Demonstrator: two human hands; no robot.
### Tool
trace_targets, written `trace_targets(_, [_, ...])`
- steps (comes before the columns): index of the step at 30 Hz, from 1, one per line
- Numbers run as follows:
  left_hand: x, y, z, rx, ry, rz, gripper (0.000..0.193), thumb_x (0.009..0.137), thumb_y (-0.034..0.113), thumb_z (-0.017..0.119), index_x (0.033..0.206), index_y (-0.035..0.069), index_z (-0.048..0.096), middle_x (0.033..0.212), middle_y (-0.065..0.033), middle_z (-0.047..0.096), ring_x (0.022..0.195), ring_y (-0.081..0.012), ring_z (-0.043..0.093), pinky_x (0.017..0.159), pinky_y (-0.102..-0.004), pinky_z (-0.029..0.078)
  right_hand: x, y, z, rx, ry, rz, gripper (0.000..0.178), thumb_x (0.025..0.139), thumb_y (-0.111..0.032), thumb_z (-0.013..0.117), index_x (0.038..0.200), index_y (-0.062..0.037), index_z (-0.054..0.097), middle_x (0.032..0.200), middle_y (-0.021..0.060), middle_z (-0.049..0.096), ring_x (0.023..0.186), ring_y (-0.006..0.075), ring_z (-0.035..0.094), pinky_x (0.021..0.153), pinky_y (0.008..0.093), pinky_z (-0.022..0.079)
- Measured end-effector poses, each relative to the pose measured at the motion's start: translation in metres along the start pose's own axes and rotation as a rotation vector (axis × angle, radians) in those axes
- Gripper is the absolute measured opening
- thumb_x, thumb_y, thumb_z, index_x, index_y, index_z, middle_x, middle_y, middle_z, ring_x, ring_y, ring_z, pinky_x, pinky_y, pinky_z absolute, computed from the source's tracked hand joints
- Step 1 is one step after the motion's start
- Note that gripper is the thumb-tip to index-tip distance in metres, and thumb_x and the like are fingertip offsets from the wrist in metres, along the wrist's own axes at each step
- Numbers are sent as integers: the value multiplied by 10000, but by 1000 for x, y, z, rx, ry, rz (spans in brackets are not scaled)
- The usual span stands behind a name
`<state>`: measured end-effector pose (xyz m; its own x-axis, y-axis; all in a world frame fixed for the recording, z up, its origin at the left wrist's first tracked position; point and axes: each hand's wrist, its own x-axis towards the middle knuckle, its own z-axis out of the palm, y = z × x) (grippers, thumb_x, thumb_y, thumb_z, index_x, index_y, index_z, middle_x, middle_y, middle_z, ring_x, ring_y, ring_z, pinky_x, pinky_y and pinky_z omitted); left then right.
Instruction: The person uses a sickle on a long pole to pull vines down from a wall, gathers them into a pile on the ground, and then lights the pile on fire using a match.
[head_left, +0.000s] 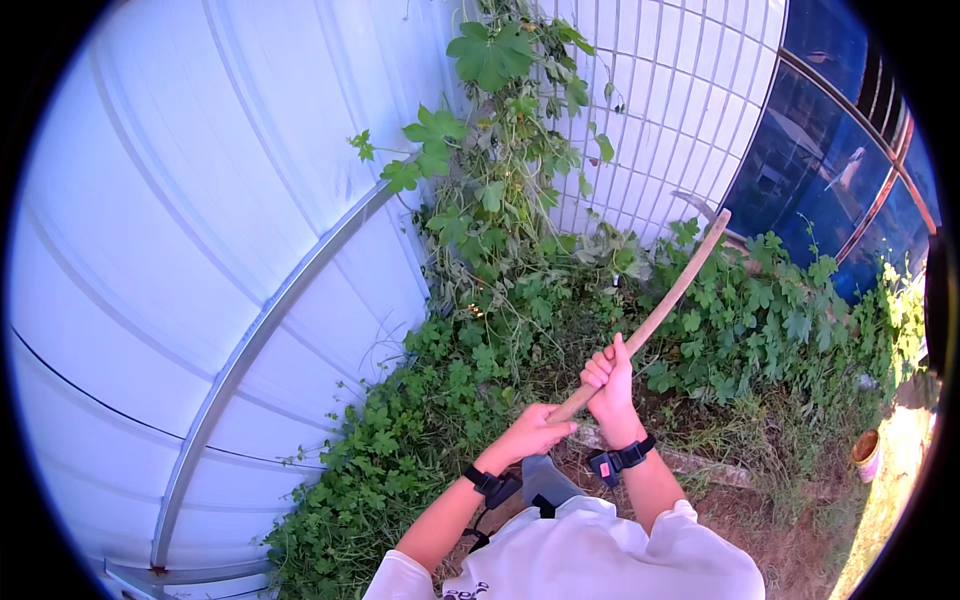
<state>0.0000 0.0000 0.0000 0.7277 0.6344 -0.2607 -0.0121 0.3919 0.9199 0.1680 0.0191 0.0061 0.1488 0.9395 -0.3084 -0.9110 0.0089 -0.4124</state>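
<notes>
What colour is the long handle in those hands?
The long handle is light brown; it shows in the head view.

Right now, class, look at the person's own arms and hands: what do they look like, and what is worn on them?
The left hand and right hand wear no gloves. Each wrist has a black strap with a dark, boxy device; the right device bears a small reddish marking. What looks like a thin dark cord shows near the left device. The sleeves are white and short.
</notes>
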Motion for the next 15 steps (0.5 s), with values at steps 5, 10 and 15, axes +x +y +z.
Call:
trace_targets(5, [106,85,-27,695,569,507,242,852,197,645,864,-20,539,611,-130,578,521,-256,585,508,-376,436,153,-65,88,-118,-43,-111,314,958,-294,562,757,-147,371,577,-63,281,437,66,253,393,230,264])
trace_targets(10, [188,164,-93,169,595,417,292,960,314,557,858,42,540,574,27,459,439,-71,448,384,-236,346,308,-66,185,-150,-103,154,320,949,-245,577,753,-141,346,565,-55,288,412,63,262,348,198,251])
trace_targets(15, [157,147,-156,351,934,229,387,957,330,540,759,-2,543,550,-60,514,483,-161,532,478,-334,415,356,47,185,-28,-211,642,300,940,-195,569,750,-125,347,534,-54,270,408,74,269,365,206,274])
